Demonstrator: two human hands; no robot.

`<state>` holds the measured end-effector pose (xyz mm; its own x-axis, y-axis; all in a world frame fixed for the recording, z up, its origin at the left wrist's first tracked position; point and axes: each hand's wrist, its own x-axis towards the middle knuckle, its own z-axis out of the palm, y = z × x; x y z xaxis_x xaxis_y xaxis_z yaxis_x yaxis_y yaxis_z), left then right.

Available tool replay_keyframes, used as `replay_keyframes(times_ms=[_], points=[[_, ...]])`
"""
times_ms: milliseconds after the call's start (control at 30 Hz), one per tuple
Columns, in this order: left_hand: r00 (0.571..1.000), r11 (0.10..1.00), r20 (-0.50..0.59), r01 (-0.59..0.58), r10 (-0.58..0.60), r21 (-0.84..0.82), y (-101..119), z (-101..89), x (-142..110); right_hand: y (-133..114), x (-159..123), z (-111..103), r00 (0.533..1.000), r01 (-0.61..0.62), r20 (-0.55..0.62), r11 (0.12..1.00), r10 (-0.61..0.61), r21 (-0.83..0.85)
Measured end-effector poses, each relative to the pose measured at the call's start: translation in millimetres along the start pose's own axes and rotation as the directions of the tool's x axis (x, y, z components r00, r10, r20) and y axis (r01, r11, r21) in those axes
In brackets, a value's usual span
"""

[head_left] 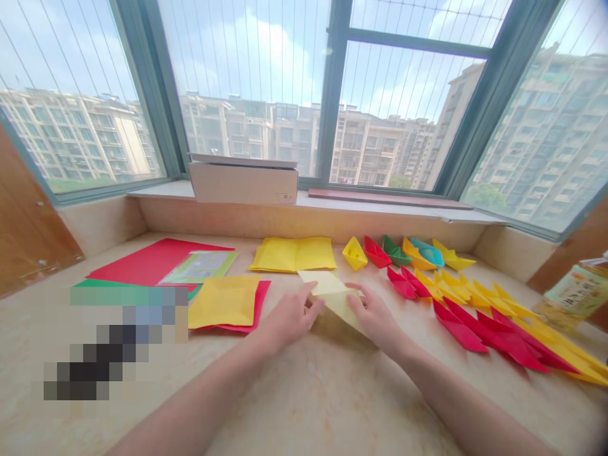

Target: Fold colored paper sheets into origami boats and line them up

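A pale yellow sheet of paper, partly folded, is held just above the counter between both hands. My left hand pinches its left edge with thumb and fingers. On the opposite side my right hand grips the right edge. Behind the sheet lies a creased yellow paper. To the left of my left hand, a yellow square of paper rests on red paper. Folded paper boats in several colours stand to the right, among them a yellow boat and a red boat.
Red sheets and a clear-fronted packet lie at the back left, over green paper. A white box stands on the window sill. At the far right is a plastic bottle. A blurred-out patch hides the left front.
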<state>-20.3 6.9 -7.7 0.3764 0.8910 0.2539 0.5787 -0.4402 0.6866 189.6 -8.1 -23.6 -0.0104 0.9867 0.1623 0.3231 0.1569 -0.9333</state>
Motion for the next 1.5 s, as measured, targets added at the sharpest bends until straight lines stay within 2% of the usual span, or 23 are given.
replay_keyframes(times_ms=[67, 167, 233, 300, 333, 400, 467, 533, 567, 600, 633, 667, 700, 767, 800, 867, 967, 1067, 1133, 1200, 1267, 1433, 1500], points=[[1.000, 0.986, -0.001, 0.007, -0.007, -0.169, 5, 3.8, -1, -5, -5, 5, 0.997, -0.012, 0.072, 0.993, 0.004, 0.116], [0.997, 0.941, -0.076, -0.008, -0.019, -0.337, 12, 4.9, -1, -11, -15, 13, 0.979, -0.059, 0.202, 0.975, 0.015, 0.213], [0.991, 0.859, -0.126, -0.027, -0.044, -0.510, 13, 2.5, 2, -14, -22, 15, 0.958, -0.057, 0.288, 0.972, -0.012, 0.229], [0.985, 0.735, -0.138, -0.021, -0.099, -0.677, 11, -1.9, 6, -16, -26, 14, 0.937, 0.034, 0.335, 0.978, -0.102, 0.204], [0.982, 0.683, -0.133, -0.007, -0.133, -0.731, 10, -4.6, 9, -17, -26, 11, 0.935, 0.109, 0.317, 0.979, -0.160, 0.174], [0.977, 0.623, -0.107, 0.031, -0.182, -0.782, 7, -9.8, 13, -20, -23, 2, 0.946, 0.268, 0.171, 0.961, -0.277, 0.073], [0.982, 0.601, -0.055, 0.067, -0.182, -0.796, 5, -13.9, 15, -22, -17, -10, 0.923, 0.366, -0.094, 0.927, -0.373, -0.080], [0.990, 0.595, 0.028, 0.106, -0.139, -0.797, 5, -15.7, 15, -24, -10, -23, 0.861, 0.355, -0.318, 0.916, -0.398, -0.187], [0.991, 0.593, 0.069, 0.124, -0.115, -0.796, 6, -15.8, 15, -25, -7, -29, 0.856, 0.319, -0.361, 0.928, -0.369, -0.193], [0.990, 0.590, 0.107, 0.140, -0.091, -0.795, 7, -15.6, 14, -27, -4, -35, 0.878, 0.272, -0.359, 0.947, -0.317, -0.171], [0.988, 0.586, 0.142, 0.153, -0.066, -0.796, 7, -15.1, 13, -28, -3, -39, 0.925, 0.212, -0.297, 0.970, -0.239, -0.120], [0.985, 0.583, 0.170, 0.163, -0.044, -0.796, 8, -14.5, 13, -30, -2, -43, 0.975, 0.134, -0.171, 0.990, -0.141, -0.052], [0.982, 0.582, 0.188, 0.167, -0.024, -0.796, 9, -13.9, 12, -32, -2, -45, 0.999, 0.045, -0.014, 0.999, -0.045, 0.017], [0.979, 0.588, 0.203, 0.164, 0.002, -0.792, 10, -13.1, 11, -34, -4, -47, 0.958, -0.121, 0.274, 0.985, 0.084, 0.121], [0.980, 0.592, 0.201, 0.161, 0.002, -0.790, 11, -12.9, 10, -34, -6, -47, 0.930, -0.171, 0.351, 0.972, 0.106, 0.160], [0.983, 0.598, 0.183, 0.162, -0.026, -0.785, 13, -12.9, 9, -33, -7, -42, 0.927, -0.198, 0.360, 0.951, 0.103, 0.238], [0.983, 0.613, 0.148, 0.181, -0.105, -0.769, 15, -13.1, 7, -27, -8, -30, 0.975, -0.131, 0.216, 0.924, 0.054, 0.358], [0.983, 0.665, 0.153, 0.183, -0.104, -0.724, 16, -12.7, 6, -24, -8, -25, 0.994, -0.059, 0.110, 0.913, 0.016, 0.403], [0.985, 0.719, 0.167, 0.152, -0.050, -0.679, 14, -12.1, 6, -25, -8, -29, 0.980, -0.101, 0.197, 0.921, 0.027, 0.378], [0.986, 0.772, 0.168, 0.106, 0.000, -0.626, 13, -11.9, 6, -28, -8, -37, 0.936, -0.166, 0.348, 0.931, 0.045, 0.325], [0.990, 0.820, 0.142, 0.060, 0.027, -0.569, 13, -12.4, 5, -29, -8, -43, 0.903, -0.178, 0.428, 0.941, 0.041, 0.287], [0.998, 0.877, 0.049, -0.003, 0.030, -0.480, 16, -15.2, 4, -21, -11, -37, 0.930, -0.120, 0.366, 0.962, 0.023, 0.246], [1.000, 0.896, 0.022, -0.005, 0.017, -0.444, 17, -15.6, 4, -17, -14, -29, 0.942, -0.029, 0.334, 0.982, -0.035, 0.185]])
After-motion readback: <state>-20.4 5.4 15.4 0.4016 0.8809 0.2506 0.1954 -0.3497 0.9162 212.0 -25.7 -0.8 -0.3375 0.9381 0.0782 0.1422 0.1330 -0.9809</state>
